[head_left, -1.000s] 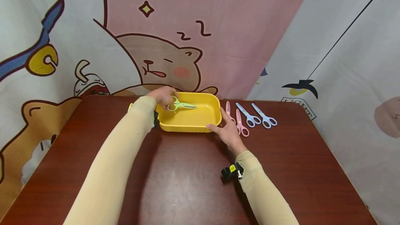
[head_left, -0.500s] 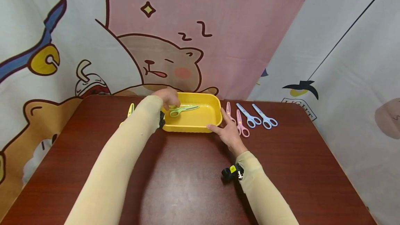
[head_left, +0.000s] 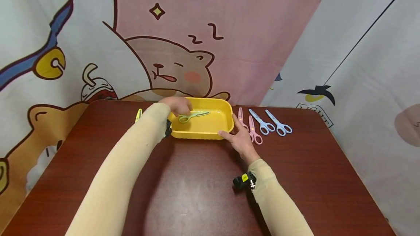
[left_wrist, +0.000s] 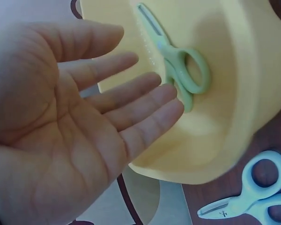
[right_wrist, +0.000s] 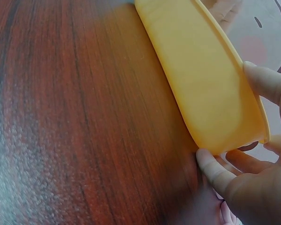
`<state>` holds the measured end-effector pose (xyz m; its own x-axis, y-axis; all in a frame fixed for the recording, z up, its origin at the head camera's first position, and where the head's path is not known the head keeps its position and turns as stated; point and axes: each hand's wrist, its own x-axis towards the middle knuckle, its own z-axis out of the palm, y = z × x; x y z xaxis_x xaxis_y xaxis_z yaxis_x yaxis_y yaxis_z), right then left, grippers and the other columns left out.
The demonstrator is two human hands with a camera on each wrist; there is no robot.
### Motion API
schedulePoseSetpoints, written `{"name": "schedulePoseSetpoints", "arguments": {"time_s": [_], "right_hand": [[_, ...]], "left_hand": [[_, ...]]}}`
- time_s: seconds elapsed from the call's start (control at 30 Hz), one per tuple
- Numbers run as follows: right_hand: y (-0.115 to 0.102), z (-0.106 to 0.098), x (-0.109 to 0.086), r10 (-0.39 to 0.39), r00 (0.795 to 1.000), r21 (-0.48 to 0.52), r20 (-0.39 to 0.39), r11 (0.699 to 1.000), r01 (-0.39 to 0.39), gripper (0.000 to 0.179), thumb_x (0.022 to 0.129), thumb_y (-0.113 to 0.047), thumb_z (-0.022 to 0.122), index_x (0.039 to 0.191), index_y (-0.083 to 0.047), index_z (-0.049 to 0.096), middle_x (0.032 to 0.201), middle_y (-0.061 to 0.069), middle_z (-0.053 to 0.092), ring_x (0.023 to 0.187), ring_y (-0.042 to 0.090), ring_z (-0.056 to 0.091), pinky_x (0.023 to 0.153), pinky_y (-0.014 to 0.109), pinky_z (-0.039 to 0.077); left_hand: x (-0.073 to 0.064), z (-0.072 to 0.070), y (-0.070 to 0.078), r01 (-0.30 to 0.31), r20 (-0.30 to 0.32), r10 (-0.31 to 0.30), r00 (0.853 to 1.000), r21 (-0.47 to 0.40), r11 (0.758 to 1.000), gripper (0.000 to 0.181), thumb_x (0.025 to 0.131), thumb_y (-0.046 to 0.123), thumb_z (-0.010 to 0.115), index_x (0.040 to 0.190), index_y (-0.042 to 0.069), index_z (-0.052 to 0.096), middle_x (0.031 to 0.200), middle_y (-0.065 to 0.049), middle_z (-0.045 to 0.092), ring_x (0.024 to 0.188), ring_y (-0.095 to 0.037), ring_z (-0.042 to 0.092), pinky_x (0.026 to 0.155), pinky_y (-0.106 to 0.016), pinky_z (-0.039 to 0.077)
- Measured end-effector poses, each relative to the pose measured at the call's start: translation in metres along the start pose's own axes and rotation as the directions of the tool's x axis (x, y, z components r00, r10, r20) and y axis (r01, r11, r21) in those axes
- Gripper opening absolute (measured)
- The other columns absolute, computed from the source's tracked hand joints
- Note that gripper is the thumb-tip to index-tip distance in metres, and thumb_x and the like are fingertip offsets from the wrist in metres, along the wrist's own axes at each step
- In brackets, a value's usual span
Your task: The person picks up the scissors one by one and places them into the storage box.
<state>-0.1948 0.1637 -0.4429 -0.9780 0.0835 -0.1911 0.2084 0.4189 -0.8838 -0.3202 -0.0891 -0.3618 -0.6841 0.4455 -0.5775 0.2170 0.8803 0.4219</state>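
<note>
A shallow yellow bin (head_left: 197, 135) stands near the back edge of the table. Inside it, toward the left end, lies a pair of green scissors (head_left: 199, 114), partly covered by my left hand (head_left: 178, 105) in the head view. The left wrist view shows that hand (left_wrist: 93, 108) palm toward the camera, fingers spread and holding nothing, with the scissors' handle loops (left_wrist: 196, 72) just past the fingertips. My right hand (head_left: 241, 138) holds the bin's front right corner. Its thumb (right_wrist: 262, 79) lies at the rim, and the other fingers go round the end.
Right of the bin are two pink scissors (head_left: 255, 134) and two blue scissors (head_left: 277, 122) on the brown table (head_left: 197, 181). A yellow-green pair of scissors (head_left: 139, 114) lies at the left, partly hidden by my left forearm. Behind hangs a printed curtain (head_left: 246, 28).
My left hand has let go of the green scissors, which now lie in the bin. It has shifted a little to the right. The right hand keeps its place at the corner.
</note>
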Motion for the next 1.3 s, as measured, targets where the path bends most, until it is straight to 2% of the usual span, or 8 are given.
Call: {"name": "schedulePoseSetpoints", "arguments": {"time_s": [0.13, 0.33, 0.53, 0.77, 0.87, 1.0, 1.17, 1.3], "right_hand": [[0.001, 0.001, 0.000, -0.027, 1.000, -0.009, -0.008, 1.000, 0.027, 0.099, 0.088, -0.030, 0.083, 0.166, -0.026, 0.023, 0.171, 0.007, 0.025, 0.156, 0.033, 0.021, 0.125, 0.056, 0.018], [0.001, 0.001, 0.000, -0.051, 0.998, -0.014, -0.020, 0.999, 0.051, 0.099, 0.087, -0.028, 0.083, 0.166, -0.023, 0.023, 0.170, 0.009, 0.025, 0.156, 0.033, 0.020, 0.125, 0.055, 0.014], [0.001, 0.002, -0.001, -0.052, 0.999, -0.004, -0.014, 0.999, 0.052, 0.099, 0.088, -0.027, 0.082, 0.166, -0.023, 0.023, 0.170, 0.009, 0.025, 0.156, 0.032, 0.022, 0.125, 0.054, 0.018], [0.001, 0.001, -0.001, -0.049, 0.999, -0.002, -0.007, 0.999, 0.049, 0.099, 0.088, -0.027, 0.082, 0.166, -0.024, 0.022, 0.171, 0.009, 0.024, 0.155, 0.032, 0.023, 0.124, 0.054, 0.020], [0.002, 0.001, 0.000, -0.042, 0.999, 0.000, -0.002, 0.999, 0.042, 0.099, 0.088, -0.028, 0.082, 0.167, -0.025, 0.022, 0.171, 0.007, 0.024, 0.156, 0.032, 0.023, 0.124, 0.054, 0.021], [0.001, 0.001, 0.001, -0.037, 0.999, 0.003, 0.001, 0.999, 0.037, 0.099, 0.088, -0.029, 0.082, 0.167, -0.025, 0.022, 0.171, 0.006, 0.023, 0.156, 0.031, 0.023, 0.124, 0.053, 0.023], [0.001, 0.001, 0.001, -0.029, 1.000, -0.003, -0.003, 1.000, 0.029, 0.099, 0.088, -0.030, 0.082, 0.166, -0.026, 0.022, 0.171, 0.007, 0.024, 0.155, 0.033, 0.026, 0.123, 0.053, 0.025], [0.001, 0.001, 0.000, -0.023, 1.000, -0.003, -0.005, 1.000, 0.023, 0.099, 0.088, -0.030, 0.082, 0.166, -0.026, 0.022, 0.171, 0.007, 0.024, 0.155, 0.034, 0.025, 0.123, 0.054, 0.024]], "left_hand": [[0.001, 0.004, -0.004, -0.044, 0.045, 0.042, 0.998, 0.052, 0.998, 0.057, 0.099, 0.012, 0.046, 0.155, 0.004, 0.045, 0.158, -0.014, 0.044, 0.132, -0.026, 0.047, 0.098, -0.036, 0.050], [0.000, 0.007, -0.002, -0.041, 0.068, 0.035, 0.997, 0.088, 0.995, 0.057, 0.102, 0.018, 0.046, 0.157, 0.008, 0.043, 0.163, -0.012, 0.039, 0.144, -0.026, 0.040, 0.108, -0.043, 0.047], [-0.002, 0.008, -0.001, -0.019, 0.065, 0.013, 0.998, 0.098, 0.995, 0.053, 0.107, 0.023, 0.049, 0.157, 0.008, 0.043, 0.163, -0.012, 0.040, 0.145, -0.027, 0.042, 0.109, -0.043, 0.047], [0.000, 0.008, -0.006, -0.026, 0.054, 0.020, 0.998, 0.099, 0.995, 0.054, 0.106, 0.022, 0.048, 0.157, 0.005, 0.041, 0.161, -0.014, 0.041, 0.137, -0.026, 0.046, 0.107, -0.044, 0.048], [-0.003, 0.008, -0.008, -0.035, 0.042, 0.032, 0.999, 0.077, 0.996, 0.055, 0.105, 0.019, 0.048, 0.157, 0.003, 0.041, 0.161, -0.016, 0.040, 0.138, -0.027, 0.045, 0.108, -0.045, 0.047], [-0.009, 0.005, -0.010, -0.086, -0.011, 0.088, 0.996, 0.094, 0.992, 0.055, 0.102, 0.017, 0.049, 0.154, 0.001, 0.045, 0.160, -0.017, 0.043, 0.143, -0.031, 0.042, 0.114, -0.046, 0.041], [-0.014, 0.004, -0.016, -0.156, -0.084, 0.166, 0.982, 0.118, 0.981, 0.053, 0.098, 0.016, 0.050, 0.148, 0.000, 0.054, 0.155, -0.018, 0.048, 0.143, -0.033, 0.042, 0.116, -0.048, 0.036], [-0.018, 0.004, -0.019, -0.179, -0.112, 0.189, 0.975, 0.096, 0.979, 0.048, 0.101, 0.016, 0.049, 0.146, 0.000, 0.055, 0.153, -0.019, 0.049, 0.144, -0.035, 0.040, 0.119, -0.051, 0.033]]}}
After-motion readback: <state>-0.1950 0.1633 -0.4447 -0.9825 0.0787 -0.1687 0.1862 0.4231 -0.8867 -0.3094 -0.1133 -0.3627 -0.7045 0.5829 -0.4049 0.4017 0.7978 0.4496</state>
